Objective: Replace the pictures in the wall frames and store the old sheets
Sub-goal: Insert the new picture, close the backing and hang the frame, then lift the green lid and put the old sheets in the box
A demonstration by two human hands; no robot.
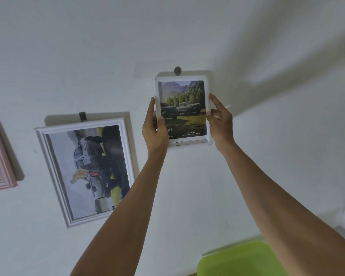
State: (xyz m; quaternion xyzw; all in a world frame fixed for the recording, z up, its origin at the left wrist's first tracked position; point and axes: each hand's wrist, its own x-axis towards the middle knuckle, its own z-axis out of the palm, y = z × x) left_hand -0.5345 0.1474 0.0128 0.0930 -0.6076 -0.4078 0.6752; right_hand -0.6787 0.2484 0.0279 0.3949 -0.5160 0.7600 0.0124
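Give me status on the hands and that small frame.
Left hand and right hand grip small white frame at its sides, under wall hook. Nothing in the way.

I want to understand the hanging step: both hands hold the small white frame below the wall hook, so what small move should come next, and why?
Probably lift the small white frame slightly to unhook or seat it: the left hand and right hand grip its sides, and its top edge sits just under the hook.

left hand point(154, 128), right hand point(220, 121) raised, gripping
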